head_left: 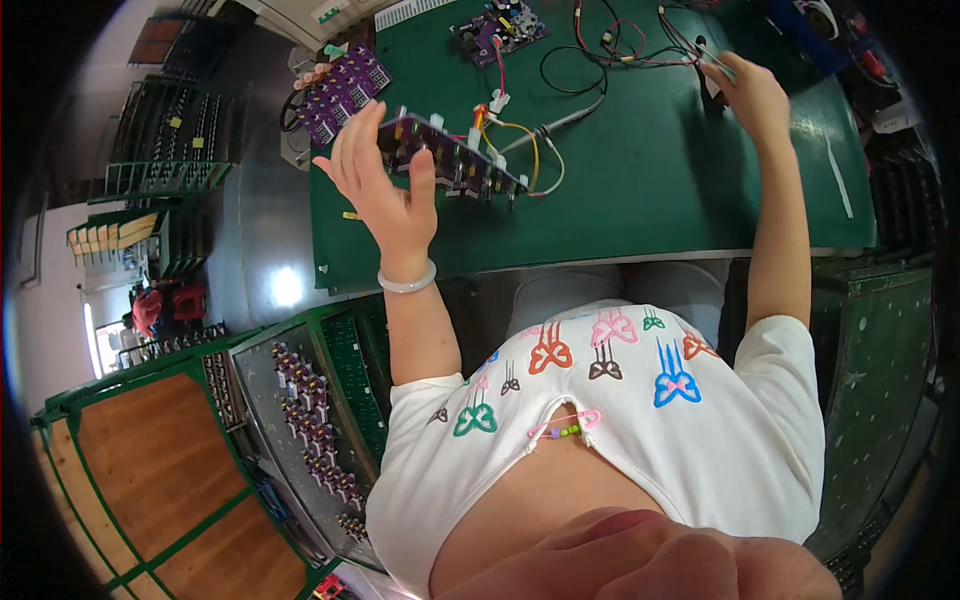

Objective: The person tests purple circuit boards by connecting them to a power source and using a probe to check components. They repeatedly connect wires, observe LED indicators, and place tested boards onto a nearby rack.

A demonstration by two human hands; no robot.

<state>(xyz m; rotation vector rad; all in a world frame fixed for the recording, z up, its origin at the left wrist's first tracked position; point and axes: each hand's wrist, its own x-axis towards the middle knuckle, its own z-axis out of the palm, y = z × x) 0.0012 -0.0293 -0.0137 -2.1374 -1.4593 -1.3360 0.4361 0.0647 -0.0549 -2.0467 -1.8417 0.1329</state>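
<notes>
My left hand point(385, 190) is closed on the edge of a purple circuit board point(455, 160), holding it tilted above the green mat. White connectors and small parts show along the board. A plug with red, yellow and white wires point(537, 160) joins it at its right side. At the right, my right hand point(755, 98) pinches something thin and pale beside a small black object point(711, 88); its kind is too small to make out. A grey probe-like pen on a black cable point(575, 115) lies on the mat behind the held board.
Another purple board with digit displays point(345, 95) lies at the mat's left edge. A board with tall components point(500, 27) sits at the back, with red and black leads point(625, 60) beside it. Blue equipment point(810, 35) stands back right. A rack of boards point(310, 420) is at my left.
</notes>
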